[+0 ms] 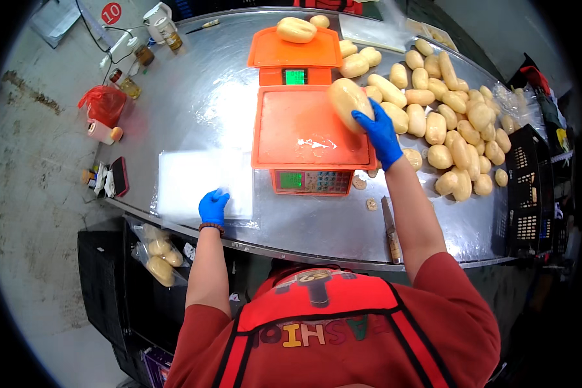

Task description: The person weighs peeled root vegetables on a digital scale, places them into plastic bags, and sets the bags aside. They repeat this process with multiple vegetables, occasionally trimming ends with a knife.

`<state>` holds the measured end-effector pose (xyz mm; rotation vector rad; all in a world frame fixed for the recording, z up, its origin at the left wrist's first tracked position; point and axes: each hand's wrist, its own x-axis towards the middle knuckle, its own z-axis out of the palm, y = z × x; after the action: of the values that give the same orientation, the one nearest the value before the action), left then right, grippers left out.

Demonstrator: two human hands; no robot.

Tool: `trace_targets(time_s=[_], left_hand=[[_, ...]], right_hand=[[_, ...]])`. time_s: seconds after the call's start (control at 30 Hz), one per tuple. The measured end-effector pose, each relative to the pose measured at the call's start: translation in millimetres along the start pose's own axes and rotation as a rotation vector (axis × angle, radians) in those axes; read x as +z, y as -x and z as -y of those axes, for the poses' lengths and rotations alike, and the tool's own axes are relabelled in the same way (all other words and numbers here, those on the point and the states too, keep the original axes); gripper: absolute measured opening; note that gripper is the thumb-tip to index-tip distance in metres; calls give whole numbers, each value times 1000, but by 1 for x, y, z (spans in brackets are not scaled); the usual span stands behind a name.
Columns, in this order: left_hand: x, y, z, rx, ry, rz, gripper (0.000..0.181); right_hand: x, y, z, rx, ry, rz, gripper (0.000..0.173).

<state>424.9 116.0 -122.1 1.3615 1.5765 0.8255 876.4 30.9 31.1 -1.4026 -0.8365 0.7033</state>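
Observation:
My right hand [382, 133], in a blue glove, grips a large peeled lotus root segment [350, 104] over the right side of the nearer orange scale's pan [296, 128]. My left hand [214, 207], also gloved in blue, rests with bent fingers on a stack of clear plastic bags [189, 182] at the table's near edge. Whether film is pinched between those fingers is hard to make out. The nearer scale's green display [291, 180] faces me. Behind it, a second orange scale [291, 53] carries another lotus root segment [296, 30].
Many lotus root segments [436, 128] are heaped on the steel table [310, 228] at right, beside a black crate [528, 194]. A knife [391, 230] and cut slices [371, 204] lie near my right forearm. Jars [169, 34], a red bag [104, 104] and a phone [120, 176] line the left edge.

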Motion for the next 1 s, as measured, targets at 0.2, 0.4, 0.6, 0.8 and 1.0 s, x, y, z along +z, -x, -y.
trace_targets(time_s=[0.2, 0.4, 0.6, 0.8, 1.0], left_hand=[[-11, -7, 23, 205, 7, 130, 20], [-18, 4, 4, 35, 266, 261, 15], [-23, 13, -44, 445, -367, 133, 9], [-44, 4, -61, 642, -258, 153, 9], [-38, 14, -86, 599, -133, 277, 12]], right_hand=[[57, 96, 31, 516, -820, 336, 60], [129, 149, 19, 850, -1165, 443, 68], [185, 164, -18, 859, -795, 554, 61], [203, 164, -35, 505, -292, 522, 61], [202, 159, -48, 67, 266, 627, 72]])
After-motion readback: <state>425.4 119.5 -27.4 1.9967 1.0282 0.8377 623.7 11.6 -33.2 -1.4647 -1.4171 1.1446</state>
